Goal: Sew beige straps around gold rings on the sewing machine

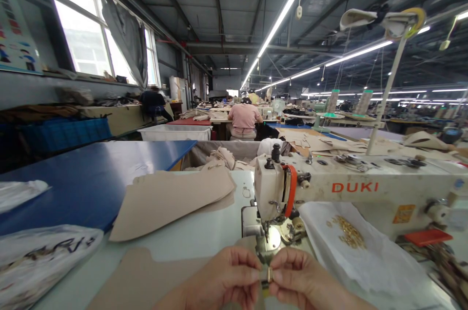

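Head view: left hand [223, 276], right hand [300, 278] both pinch small brass fitting [269, 274] at fingertips, near DUKI sewing machine [351, 186]; likely light, rigid, slippery, so grip edges

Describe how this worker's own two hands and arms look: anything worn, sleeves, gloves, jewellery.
The left hand and the right hand are both bare: no gloves, finger guards or tape. No ring, watch or bracelet shows. No sleeve or cuff comes into view before the bottom edge of the picture cuts the arms off.
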`<state>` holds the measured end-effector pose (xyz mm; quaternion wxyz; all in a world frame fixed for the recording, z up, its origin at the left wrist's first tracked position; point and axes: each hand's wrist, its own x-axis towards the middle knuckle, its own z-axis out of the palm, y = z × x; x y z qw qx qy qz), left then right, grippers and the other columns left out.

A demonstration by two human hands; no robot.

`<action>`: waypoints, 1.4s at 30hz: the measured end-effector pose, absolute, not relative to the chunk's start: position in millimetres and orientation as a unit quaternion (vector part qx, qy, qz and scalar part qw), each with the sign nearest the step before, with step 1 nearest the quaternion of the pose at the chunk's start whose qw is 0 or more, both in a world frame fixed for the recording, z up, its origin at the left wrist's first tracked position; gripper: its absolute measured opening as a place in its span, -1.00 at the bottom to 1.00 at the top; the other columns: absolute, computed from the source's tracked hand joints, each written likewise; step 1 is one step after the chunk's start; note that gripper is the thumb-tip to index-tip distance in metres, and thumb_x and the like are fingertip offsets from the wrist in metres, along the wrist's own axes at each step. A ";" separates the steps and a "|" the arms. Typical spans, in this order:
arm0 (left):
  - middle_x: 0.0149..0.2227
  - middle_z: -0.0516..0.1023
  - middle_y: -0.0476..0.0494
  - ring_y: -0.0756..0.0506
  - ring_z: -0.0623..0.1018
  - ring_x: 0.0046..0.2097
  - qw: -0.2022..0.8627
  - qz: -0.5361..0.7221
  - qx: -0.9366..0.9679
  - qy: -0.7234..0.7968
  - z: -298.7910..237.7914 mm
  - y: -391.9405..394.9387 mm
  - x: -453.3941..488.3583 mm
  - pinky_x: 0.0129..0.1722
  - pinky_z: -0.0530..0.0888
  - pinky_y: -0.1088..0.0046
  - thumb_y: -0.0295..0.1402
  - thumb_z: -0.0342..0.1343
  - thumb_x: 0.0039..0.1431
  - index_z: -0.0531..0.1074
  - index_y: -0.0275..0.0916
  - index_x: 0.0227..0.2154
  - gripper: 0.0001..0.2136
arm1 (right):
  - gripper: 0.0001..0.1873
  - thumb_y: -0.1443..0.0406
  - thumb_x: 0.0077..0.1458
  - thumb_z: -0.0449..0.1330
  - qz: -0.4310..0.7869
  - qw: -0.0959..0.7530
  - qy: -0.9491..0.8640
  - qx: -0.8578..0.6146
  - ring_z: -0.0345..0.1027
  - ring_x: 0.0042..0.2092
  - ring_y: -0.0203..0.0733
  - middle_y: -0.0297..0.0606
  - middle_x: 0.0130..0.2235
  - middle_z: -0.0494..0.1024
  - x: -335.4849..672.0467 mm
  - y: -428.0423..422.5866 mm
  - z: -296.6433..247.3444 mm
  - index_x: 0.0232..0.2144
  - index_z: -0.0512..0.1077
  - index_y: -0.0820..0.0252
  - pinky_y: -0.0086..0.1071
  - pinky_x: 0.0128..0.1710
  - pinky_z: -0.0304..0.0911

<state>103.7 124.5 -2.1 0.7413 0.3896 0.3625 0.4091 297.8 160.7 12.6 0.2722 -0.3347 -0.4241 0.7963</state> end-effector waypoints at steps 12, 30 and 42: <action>-0.47 0.62 -0.16 0.00 0.55 -0.50 0.690 0.435 0.479 0.323 -27.4 137.1 106.1 -0.47 0.40 0.53 -0.09 0.40 -0.20 0.49 -0.30 -0.47 -0.62 | -0.71 0.20 -0.27 0.50 0.765 0.293 -0.493 -0.294 0.53 -0.37 -0.28 -0.29 -0.45 0.62 298.4 165.6 -4.2 -0.45 0.57 0.18 -0.52 -0.37 0.38; -0.54 0.56 -0.09 -0.01 0.50 -0.49 0.653 0.477 0.395 0.436 -16.9 136.8 107.4 -0.44 0.38 0.49 0.21 0.29 -0.34 0.40 -0.30 -0.48 -0.39 | -0.51 0.02 -0.45 0.51 0.696 0.366 -0.522 -0.329 0.43 -0.52 -0.32 -0.27 -0.53 0.58 273.6 180.2 -32.8 -0.54 0.51 0.26 -0.48 -0.47 0.32; -0.52 0.53 -0.07 0.05 0.42 -0.51 0.678 0.438 0.390 0.444 -18.5 134.8 111.8 -0.45 0.32 0.52 -0.07 0.43 -0.36 0.35 -0.30 -0.50 -0.51 | -0.52 0.02 -0.41 0.50 0.709 0.350 -0.519 -0.325 0.41 -0.51 -0.37 -0.32 -0.55 0.57 275.1 174.2 -18.5 -0.55 0.48 0.26 -0.49 -0.43 0.29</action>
